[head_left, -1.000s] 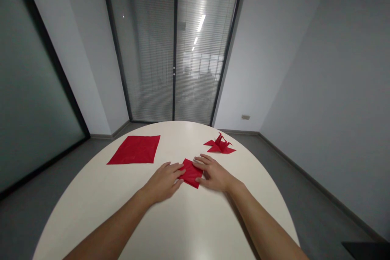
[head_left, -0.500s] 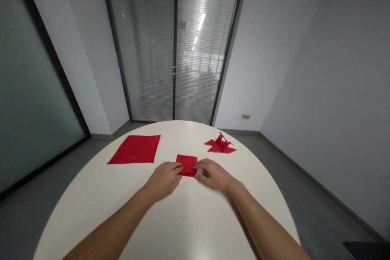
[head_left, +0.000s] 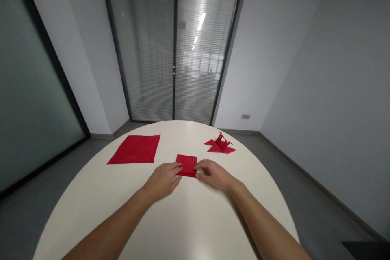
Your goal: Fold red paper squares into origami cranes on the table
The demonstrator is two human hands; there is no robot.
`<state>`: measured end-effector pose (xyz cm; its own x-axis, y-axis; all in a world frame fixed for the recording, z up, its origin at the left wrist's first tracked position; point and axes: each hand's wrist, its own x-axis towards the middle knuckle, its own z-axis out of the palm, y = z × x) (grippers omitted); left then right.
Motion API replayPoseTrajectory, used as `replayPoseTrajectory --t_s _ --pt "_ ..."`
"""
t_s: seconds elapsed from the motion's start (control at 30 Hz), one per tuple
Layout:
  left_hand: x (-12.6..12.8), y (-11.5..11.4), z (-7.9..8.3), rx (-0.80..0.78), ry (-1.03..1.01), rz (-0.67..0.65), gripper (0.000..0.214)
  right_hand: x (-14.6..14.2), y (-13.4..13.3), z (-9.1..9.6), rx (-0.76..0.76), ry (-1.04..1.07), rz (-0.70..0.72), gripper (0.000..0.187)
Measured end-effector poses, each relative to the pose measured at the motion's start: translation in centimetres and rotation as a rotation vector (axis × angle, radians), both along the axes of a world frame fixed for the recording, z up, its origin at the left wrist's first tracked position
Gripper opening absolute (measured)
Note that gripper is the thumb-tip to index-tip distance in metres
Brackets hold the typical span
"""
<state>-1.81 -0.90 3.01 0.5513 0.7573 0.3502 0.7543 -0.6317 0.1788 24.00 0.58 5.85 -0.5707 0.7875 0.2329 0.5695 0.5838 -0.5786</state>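
Red paper, folded into a small layered square (head_left: pixel 187 163), lies flat between the fingertips of both hands. The left hand (head_left: pixel 164 178) has its fingers stretched out, the tips laid over the square's left edge, its thumb just beside the near left corner; it is not closed around anything. On the right hand (head_left: pixel 213 174) the fingers are bent, index tip on the right edge and thumb at the near right corner; whether they pinch the layers or only touch them, I cannot tell. The square's far edge is uncovered, and a fold line shows along the near one

It should handle as very light and thin, a little stiffer where layers stack, easy to crease or tear, and apt to slide on the smooth white table (head_left: pixel 170 227). Opposite edges or corners look the best hold, with flat, gentle fingertips

Beyond, to the left, a larger red sheet (head_left: pixel 135 149) lies spread; to the right sits a red folded paper figure (head_left: pixel 219 146), its points standing up, apart from the hands
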Motion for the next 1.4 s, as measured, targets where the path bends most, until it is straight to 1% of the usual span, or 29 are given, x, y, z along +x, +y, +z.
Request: replayPoseTrajectory --t_s 0.07,0.2,0.3,0.43,0.5,0.63,0.73,0.9,1.0,1.1,1.23,1.4 --pt "-0.1 0.1 -0.1 -0.006 0.004 -0.003 0.034 -0.1 0.1 -0.1 0.009 0.0 -0.005 0.021" --pt "-0.3 0.2 -0.3 -0.012 0.01 -0.011 0.035 -0.4 0.2 -0.2 0.09 -0.034 0.03 0.016" --pt "-0.3 0.2 -0.3 -0.023 -0.006 -0.011 0.034 -0.6 0.0 0.1 0.133 -0.057 0.037 0.018" --pt "0.1 -0.1 0.1 -0.064 -0.052 0.025 0.035 -0.7 -0.2 0.1 0.159 -0.097 0.001 0.022" --pt "0.3 -0.2 0.4 -0.087 -0.08 0.059 0.031 -0.7 -0.1 -0.1 0.169 -0.121 -0.014 0.023" --pt "0.7 -0.1 0.8 -0.114 -0.1 0.1 0.016 -0.8 0.1 -0.6 0.196 -0.154 -0.042 0.023" --pt "0.9 0.0 0.8 -0.115 -0.097 0.111 0.016 -0.8 0.1 -0.7 0.194 -0.143 -0.045 0.02" --pt "0.9 0.3 0.5 -0.12 -0.112 0.116 0.019 -1.0 0.0 -0.7 0.187 -0.13 -0.051 0.023" --pt "0.9 0.4 0.1 -0.107 -0.144 0.108 0.021 -1.2 0.1 -0.7 0.196 -0.151 -0.068 0.019" --pt "0.9 0.4 -0.2 -0.082 -0.201 0.106 0.019 -1.3 0.2 -0.9 0.194 -0.143 -0.088 0.019" --pt "0.8 0.6 -0.6 -0.059 -0.261 0.101 0.016 -1.5 0.4 -1.4 0.167 -0.096 -0.117 0.021" --pt "0.9 1.0 -1.0 -0.037 -0.263 0.106 0.017 -2.0 0.6 -2.0 0.156 -0.071 -0.165 0.027"
